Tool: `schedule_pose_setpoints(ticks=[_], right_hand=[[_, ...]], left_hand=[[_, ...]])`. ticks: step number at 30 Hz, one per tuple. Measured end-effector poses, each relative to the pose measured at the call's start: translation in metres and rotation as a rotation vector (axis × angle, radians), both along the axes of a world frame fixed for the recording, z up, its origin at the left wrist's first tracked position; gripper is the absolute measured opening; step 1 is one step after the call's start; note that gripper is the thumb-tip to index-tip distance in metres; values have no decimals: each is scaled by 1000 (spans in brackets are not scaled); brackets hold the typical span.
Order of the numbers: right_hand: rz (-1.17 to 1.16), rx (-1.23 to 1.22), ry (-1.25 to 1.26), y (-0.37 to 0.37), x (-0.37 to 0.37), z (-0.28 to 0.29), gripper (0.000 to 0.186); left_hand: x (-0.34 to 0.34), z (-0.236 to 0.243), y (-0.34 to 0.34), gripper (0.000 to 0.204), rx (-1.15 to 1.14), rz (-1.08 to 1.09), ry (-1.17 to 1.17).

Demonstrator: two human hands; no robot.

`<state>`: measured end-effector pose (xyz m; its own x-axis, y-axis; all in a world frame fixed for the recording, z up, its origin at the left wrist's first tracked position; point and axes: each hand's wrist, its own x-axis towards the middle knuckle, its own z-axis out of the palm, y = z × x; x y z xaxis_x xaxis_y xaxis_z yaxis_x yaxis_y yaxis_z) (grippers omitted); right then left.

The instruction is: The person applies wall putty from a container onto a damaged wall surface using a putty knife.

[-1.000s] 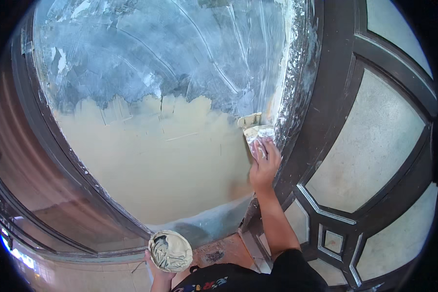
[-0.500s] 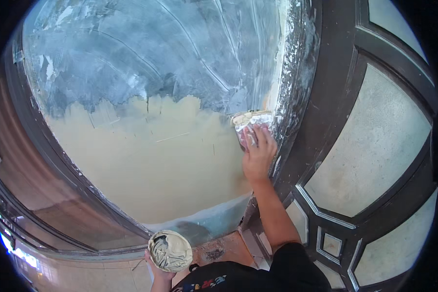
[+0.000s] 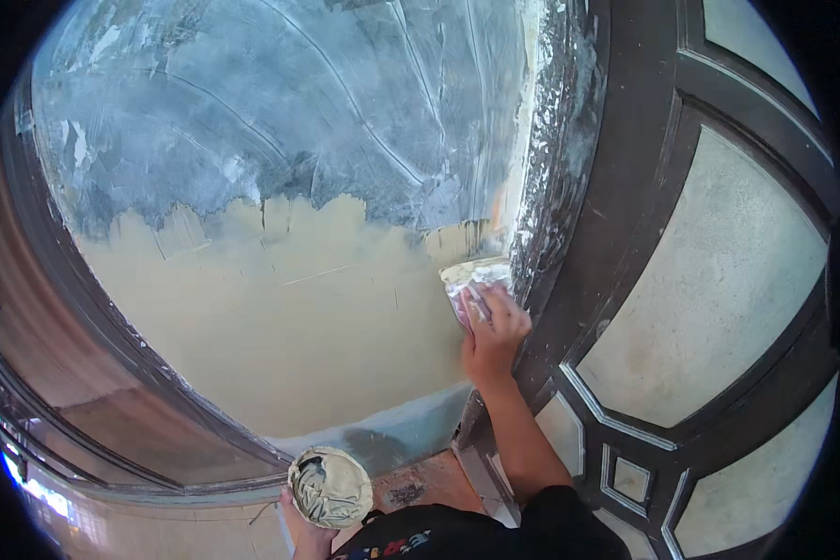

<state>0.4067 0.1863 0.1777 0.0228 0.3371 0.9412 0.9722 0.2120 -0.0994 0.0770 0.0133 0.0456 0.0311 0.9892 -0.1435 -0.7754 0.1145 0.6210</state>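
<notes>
My right hand (image 3: 497, 329) grips a wide putty knife (image 3: 476, 276), its blade smeared with cream putty. The blade lies against the wall panel's right side, beside the dark frame. Cream putty (image 3: 280, 336) coats the lower part of the panel with a ragged upper edge, and a fresh patch shows just above the blade. Bare blue-grey surface (image 3: 252, 103) covers the upper part. Low in front of me, my left hand (image 3: 303, 525) holds a round tub (image 3: 332, 487) of cream putty by its side; the fingers underneath are mostly hidden.
A dark door with pale inset panels (image 3: 667, 289) stands at the right, next to the putty-flecked frame (image 3: 560, 140). Brown panelling (image 3: 84, 355) curves along the left. Below are pale floor tiles (image 3: 177, 532) and a reddish ledge with debris (image 3: 415, 485).
My right hand has drawn the putty knife down along the panel's right edge, leaving a cream strip above it. The left hand with the tub has barely moved.
</notes>
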Motion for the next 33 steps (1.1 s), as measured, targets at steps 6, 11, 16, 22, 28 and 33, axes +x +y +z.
schedule_pose_setpoints(ticks=[6, 11, 16, 22, 28, 33], right_hand=[[-37, -34, -51, 10, 4, 29, 44], [28, 11, 42, -8, 1, -10, 42], [-24, -45, -66, 11, 6, 38, 41], [76, -55, 16, -7, -1, -13, 42], [-58, -122, -35, 7, -4, 25, 45], [27, -107, -8, -12, -7, -22, 43]], left_hand=[[6, 1, 3, 84, 35, -112, -29], [6, 6, 1, 84, -2, -5, 18], [2, -4, 1, 83, 0, -58, -11], [0, 2, -2, 85, 29, -43, -53], [3, 3, -3, 85, -18, -42, -73], [4, 9, -10, 85, 35, -64, -79]])
